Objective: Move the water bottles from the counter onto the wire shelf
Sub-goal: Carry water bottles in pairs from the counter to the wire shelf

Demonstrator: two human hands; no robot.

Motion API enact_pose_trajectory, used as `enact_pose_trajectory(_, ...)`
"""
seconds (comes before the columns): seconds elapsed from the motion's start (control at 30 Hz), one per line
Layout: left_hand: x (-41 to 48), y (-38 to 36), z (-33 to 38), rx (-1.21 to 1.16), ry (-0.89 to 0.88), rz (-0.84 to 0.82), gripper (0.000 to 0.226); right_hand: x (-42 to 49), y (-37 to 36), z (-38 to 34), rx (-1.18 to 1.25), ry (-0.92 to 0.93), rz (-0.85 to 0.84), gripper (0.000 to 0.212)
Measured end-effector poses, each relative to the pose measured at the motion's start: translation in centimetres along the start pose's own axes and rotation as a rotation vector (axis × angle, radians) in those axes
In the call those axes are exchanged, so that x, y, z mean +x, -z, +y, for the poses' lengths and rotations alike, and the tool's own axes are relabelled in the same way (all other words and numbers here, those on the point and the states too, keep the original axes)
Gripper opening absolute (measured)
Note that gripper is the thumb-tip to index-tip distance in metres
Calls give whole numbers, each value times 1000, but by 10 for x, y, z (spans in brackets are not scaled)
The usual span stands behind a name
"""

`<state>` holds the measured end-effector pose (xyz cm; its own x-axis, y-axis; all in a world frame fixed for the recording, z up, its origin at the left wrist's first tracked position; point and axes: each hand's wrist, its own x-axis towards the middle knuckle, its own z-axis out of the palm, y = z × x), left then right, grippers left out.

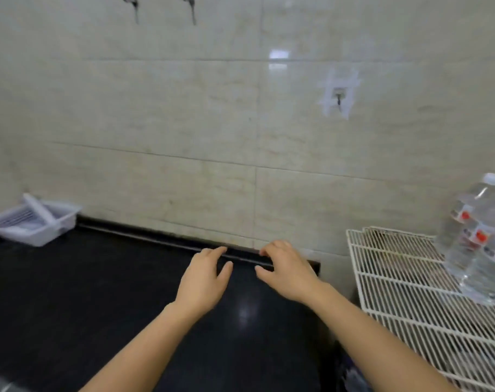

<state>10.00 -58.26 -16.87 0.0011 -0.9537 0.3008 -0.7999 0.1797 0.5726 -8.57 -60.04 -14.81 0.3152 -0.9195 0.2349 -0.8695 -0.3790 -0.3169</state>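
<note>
Clear water bottles (478,239) with white caps and red-and-white labels stand upright on the white wire shelf (404,281) at the right edge of the view. The black counter (85,292) fills the lower left and middle. My left hand (203,278) and my right hand (285,273) hover side by side over the counter's back edge, fingers loosely spread, holding nothing. Both hands are well left of the bottles. No bottle shows on the counter.
A white plastic basket (34,222) sits at the counter's back left corner. The beige tiled wall (212,123) rises behind, with a taped hook (339,97) and two metal hooks (161,8) near the top. A gap separates counter and shelf.
</note>
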Motion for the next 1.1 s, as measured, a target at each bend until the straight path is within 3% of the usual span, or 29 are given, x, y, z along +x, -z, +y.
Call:
enact_pose_trajectory(0.27,-76,123,-177,188,284,41,33,46,-111,-179,16,162,-195,45)
enact_pose_trajectory(0.57,-129,237,-310,264,583,190,34,106,-194,-354,23,411,-330,52)
enact_pose_trajectory(1.1,-86,377,-543,336,824,304,38,273,-333,-589,26,622,-448,54)
